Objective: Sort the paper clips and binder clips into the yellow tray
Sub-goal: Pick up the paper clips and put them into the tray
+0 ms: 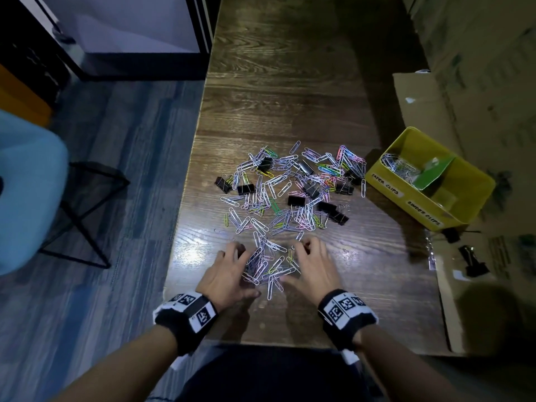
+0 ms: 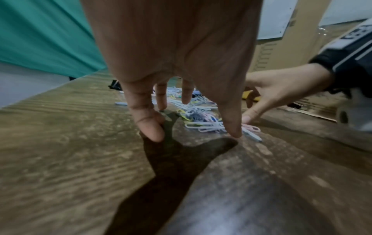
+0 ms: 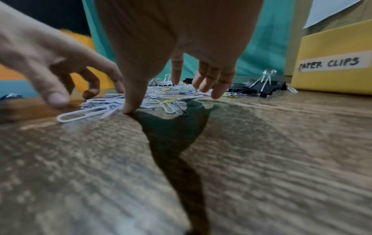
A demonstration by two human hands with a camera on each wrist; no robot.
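Coloured and white paper clips (image 1: 290, 184) and several black binder clips (image 1: 296, 200) lie scattered mid-table. A small heap of paper clips (image 1: 266, 266) sits near the front edge. My left hand (image 1: 232, 265) and right hand (image 1: 307, 262) flank it, fingers spread and tips on the wood. In the left wrist view the left thumb (image 2: 231, 124) touches the heap's edge (image 2: 203, 125). In the right wrist view the right thumb (image 3: 130, 103) presses beside a white clip (image 3: 84, 113). The yellow tray (image 1: 385, 184), labelled PAPER CLIPS and BINDER CLIPS, stands at the right and holds clips (image 1: 400, 169) in its left compartment.
Flat cardboard (image 1: 464, 285) to the right of the table carries loose binder clips (image 1: 475, 266). A blue chair (image 1: 26, 184) stands on the floor to the left. The table's left edge (image 1: 185, 198) runs close to the scattered clips.
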